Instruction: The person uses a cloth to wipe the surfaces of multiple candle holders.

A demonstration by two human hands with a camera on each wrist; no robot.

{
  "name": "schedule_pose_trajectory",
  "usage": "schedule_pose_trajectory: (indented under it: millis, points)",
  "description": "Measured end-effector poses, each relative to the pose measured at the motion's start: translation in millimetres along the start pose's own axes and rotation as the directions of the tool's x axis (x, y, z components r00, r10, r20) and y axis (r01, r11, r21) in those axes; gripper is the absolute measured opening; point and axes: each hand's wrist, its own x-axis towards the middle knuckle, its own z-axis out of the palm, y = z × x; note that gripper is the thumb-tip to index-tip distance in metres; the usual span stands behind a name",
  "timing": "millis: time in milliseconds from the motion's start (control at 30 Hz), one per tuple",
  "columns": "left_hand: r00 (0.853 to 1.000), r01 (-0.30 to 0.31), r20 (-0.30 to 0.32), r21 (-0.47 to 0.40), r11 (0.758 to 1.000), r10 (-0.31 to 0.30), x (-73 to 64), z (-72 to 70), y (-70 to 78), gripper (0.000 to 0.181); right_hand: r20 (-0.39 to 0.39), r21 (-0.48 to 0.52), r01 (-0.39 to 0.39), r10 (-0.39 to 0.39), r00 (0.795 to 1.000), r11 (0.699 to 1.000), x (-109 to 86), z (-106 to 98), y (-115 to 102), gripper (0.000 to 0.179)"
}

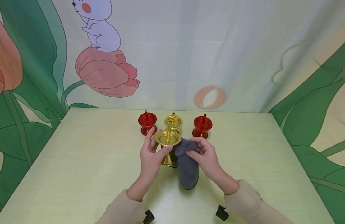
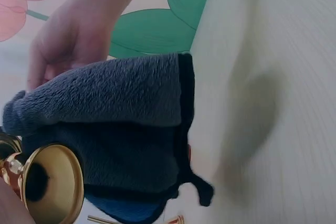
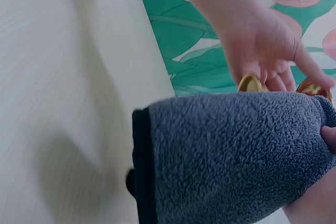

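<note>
My left hand [image 1: 150, 158] grips a shiny gold candle holder [image 1: 168, 139], which has a round dish, a thin upright stem and a flared foot. It is held upright in front of the other holders. In the left wrist view, the hollow underside of its foot [image 2: 64, 182] shows. A folded dark grey cloth [image 1: 188, 174] hangs from my right hand [image 1: 207, 157], pinched between thumb and fingers. The cloth [image 3: 226, 150] hides much of the holder in the right wrist view. It hangs close beside the holder's right side; whether they touch I cannot tell.
Behind my hands stand two red candle holders [image 1: 147, 119] [image 1: 202, 123], with another gold one [image 1: 177, 121] between them, partly hidden. They are on a pale table [image 1: 91, 155]. A printed curtain [image 1: 161, 62] hangs along the back.
</note>
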Motion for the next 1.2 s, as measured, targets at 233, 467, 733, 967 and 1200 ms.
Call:
schedule_pose_trajectory:
  millis: [233, 467, 733, 967, 1200]
  points:
    - [1.0, 0.004, 0.003, -0.05, 0.999, -0.004, -0.4, 2.6, -1.0, 0.069, 0.005, 0.098, 0.007, -0.008, 1.0, 0.995, -1.4, 7.3, -3.9, 0.036]
    - [0.992, 0.002, 0.123, -0.092, 0.996, 0.009, -2.5, 0.4, -0.2, 0.065, -0.003, 0.27, -0.081, 0.085, 0.996, 0.96, 0.3, 8.6, -5.9, 0.032]
    - [0.958, -0.03, 0.279, -0.123, 0.992, 0.063, -3.3, -2.7, -1.8, 0.071, 0.005, 0.287, -0.11, 0.114, 0.994, 0.951, 1.2, 5.2, -6.5, 0.031]
    - [0.91, -0.025, 0.41, -0.095, 0.995, 0.062, -1.7, -5.7, -3.2, 0.069, 0.063, 0.323, -0.109, 0.093, 0.994, 0.94, 1.8, 1.6, -6.7, 0.032]
    - [0.928, -0.018, 0.373, 0.049, 0.999, -0.001, -0.9, -6.7, -1.0, 0.06, 0.073, 0.342, -0.099, 0.078, 0.994, 0.934, 2.1, -0.2, -5.5, 0.032]
